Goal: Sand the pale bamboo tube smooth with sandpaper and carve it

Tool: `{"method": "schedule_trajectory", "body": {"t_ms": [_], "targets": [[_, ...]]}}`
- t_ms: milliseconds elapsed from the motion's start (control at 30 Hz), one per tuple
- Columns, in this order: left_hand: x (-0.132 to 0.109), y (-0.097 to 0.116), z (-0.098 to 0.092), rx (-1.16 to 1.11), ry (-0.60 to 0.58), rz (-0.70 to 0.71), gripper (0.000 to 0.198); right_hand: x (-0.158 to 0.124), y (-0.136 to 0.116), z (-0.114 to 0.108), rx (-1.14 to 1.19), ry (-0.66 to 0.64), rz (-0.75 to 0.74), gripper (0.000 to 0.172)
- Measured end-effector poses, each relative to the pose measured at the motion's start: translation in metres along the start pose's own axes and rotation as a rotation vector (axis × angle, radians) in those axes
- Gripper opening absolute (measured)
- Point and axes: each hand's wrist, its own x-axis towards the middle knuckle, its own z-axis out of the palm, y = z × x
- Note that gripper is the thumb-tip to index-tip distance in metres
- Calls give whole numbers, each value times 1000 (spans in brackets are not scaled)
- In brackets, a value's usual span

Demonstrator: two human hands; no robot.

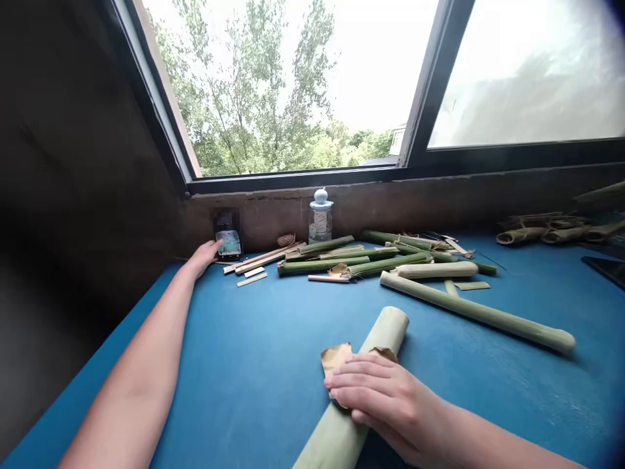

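My right hand lies across a thick pale green bamboo section, its fingers pressing a dry brown sheath against the stalk. The bamboo runs diagonally from the hand toward the lower edge of the picture. My left arm stretches along the table's left side. My left hand reaches the far corner and touches a small black holder with a teal-and-clear item in it. Whether those fingers grip the holder, I cannot tell.
A long bamboo pole lies right of my right hand on the blue table. Farther back lie green bamboo pieces, pale strips, a glass jar and curved bamboo pieces. A wall and window frame bound the table.
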Motion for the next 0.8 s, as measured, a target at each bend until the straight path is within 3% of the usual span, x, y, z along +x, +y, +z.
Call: {"method": "schedule_trajectory", "body": {"t_ms": [67,167,267,333,467,533,667,800], "targets": [[0,0,6,-87,24,-45,42,-7,19,-9,-61,20,-1,27],[1,1,14,-181,72,-80,49,-20,48,-25,-149,29,211,26],[1,-1,15,-136,43,-10,44,-23,47,-29,-137,-16,344,26],[1,-3,13,-91,1,39,41,-19,31,-23,-77,-16,325,25],[-1,-6,5,13,-46,103,45,-12,10,-10,2,-71,138,30],[-1,-7,2,60,-79,118,46,-14,19,-11,-10,-52,87,29],[-1,-10,-1,135,-121,116,54,-25,46,-19,-140,90,232,25],[0,-15,0,178,-119,138,61,-26,41,-17,-94,54,216,27]]}}
